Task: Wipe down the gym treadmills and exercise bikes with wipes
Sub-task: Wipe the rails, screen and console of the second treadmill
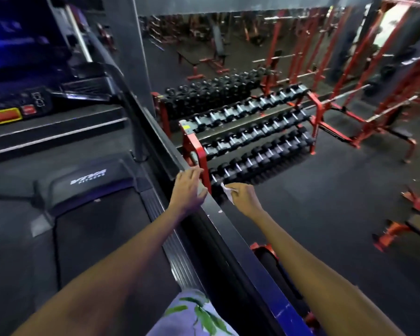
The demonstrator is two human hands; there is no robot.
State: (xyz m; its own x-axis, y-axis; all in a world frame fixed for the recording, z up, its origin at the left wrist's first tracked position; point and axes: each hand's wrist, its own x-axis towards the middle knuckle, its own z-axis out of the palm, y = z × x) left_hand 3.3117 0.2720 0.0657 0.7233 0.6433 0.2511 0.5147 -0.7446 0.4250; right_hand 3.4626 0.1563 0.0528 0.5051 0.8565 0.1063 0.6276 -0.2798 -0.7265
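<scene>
A person's left hand (189,187) rests flat, fingers straight, on a treadmill's side rail (155,132); just beside it, the right hand (244,197) pinches a white wipe (226,190).

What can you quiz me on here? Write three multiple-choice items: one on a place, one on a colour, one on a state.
1. Where is the left hand?
A. on the treadmill's side rail
B. on the screen
C. on a dumbbell

2. What colour is the frame of the dumbbell rack?
A. blue
B. red
C. yellow

3. What is the right hand doing?
A. hanging empty
B. lifting a dumbbell
C. pinching a white wipe

Answers:
1. A, since the left hand rests on the rail beside the belt.
2. B, as the rack's posts and feet are red.
3. C, because the wipe sticks out from the curled fingers.
</scene>
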